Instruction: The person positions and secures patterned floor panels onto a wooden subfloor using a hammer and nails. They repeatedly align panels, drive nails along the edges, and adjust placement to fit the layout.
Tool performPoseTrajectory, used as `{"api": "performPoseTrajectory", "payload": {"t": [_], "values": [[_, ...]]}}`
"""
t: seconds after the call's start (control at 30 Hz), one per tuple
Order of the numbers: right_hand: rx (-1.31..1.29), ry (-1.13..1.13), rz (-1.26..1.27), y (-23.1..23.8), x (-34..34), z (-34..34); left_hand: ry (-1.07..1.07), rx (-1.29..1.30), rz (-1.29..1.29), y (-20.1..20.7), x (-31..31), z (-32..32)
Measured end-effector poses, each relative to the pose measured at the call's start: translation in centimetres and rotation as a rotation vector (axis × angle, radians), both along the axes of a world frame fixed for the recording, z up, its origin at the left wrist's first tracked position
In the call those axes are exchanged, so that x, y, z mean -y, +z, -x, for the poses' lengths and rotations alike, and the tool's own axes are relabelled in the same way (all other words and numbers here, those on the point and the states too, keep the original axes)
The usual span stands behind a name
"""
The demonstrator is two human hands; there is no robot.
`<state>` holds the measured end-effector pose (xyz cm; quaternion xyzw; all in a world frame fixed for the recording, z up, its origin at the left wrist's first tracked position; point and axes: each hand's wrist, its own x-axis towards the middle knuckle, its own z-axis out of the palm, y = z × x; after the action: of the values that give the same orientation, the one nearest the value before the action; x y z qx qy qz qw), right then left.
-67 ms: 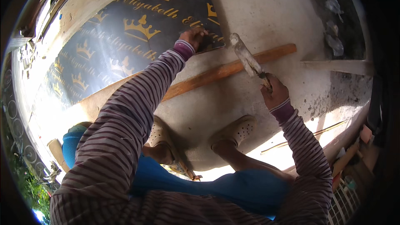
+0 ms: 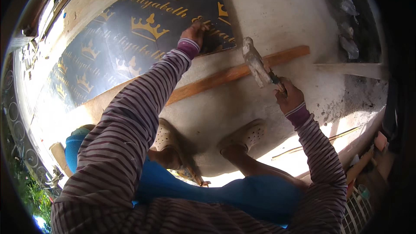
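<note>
My right hand (image 2: 290,95) is closed round the short dark handle of a hammer (image 2: 256,63). Its long head looks pale and crusted, and it is raised above a wooden strip (image 2: 203,82). Over the right part of a black printed panel (image 2: 125,30) with gold crowns and lettering is my left hand (image 2: 193,34). Its fingers are drawn together near the panel's lower right corner; whatever they pinch, if anything, is too small to make out.
A pale concrete floor (image 2: 281,13) surrounds the panel. My feet stand in beige clogs (image 2: 251,134) near the strip. At the far right, a dark recess (image 2: 368,30) holds crumpled clear plastic (image 2: 349,47). Wood pieces (image 2: 359,164) and a white grid (image 2: 357,212) lie lower right.
My left hand has shifted slightly left and up over the panel. The right hand has moved a little right, and the hammer's head has swung to a steeper angle.
</note>
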<state>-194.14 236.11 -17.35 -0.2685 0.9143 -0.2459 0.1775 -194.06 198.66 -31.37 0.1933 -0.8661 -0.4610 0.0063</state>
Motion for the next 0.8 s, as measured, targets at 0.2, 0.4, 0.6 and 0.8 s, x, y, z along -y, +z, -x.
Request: {"api": "performPoseTrajectory", "payload": {"t": [0.2,0.4,0.6,0.8], "values": [[-0.001,0.356,-0.239,-0.1,1.9,1.2,-0.633,0.222,0.704,3.1,5.9,-6.4],[-0.134,0.657,-0.343,-2.2,7.3,2.9,-0.629,0.035,0.819,-0.9,5.2,-7.3],[-0.077,0.679,-0.511,-1.2,12.0,6.1,-0.631,-0.085,0.83,-1.4,5.6,-7.8],[0.073,0.668,-0.655,1.2,14.6,7.9,-0.659,-0.05,0.847,-1.4,5.7,-7.5]]}}
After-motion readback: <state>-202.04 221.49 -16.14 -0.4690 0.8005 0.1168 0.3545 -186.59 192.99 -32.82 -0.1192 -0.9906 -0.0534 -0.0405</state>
